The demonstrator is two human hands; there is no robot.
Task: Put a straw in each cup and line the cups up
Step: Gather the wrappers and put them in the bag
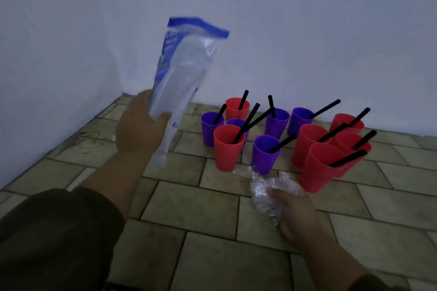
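The left grip (142, 125) is raised over the tiled floor (212, 255), its fingers curled round the lower end of a long clear plastic bag (184, 66) with a blue top, blurred. Red and purple cups (227, 153) stand bunched, not in a line, at the floor's far edge by the wall (307, 30), each holding a black straw (325, 109). Just in front of them, the right grip (298, 210) is closed on crumpled clear wrap (267, 194).
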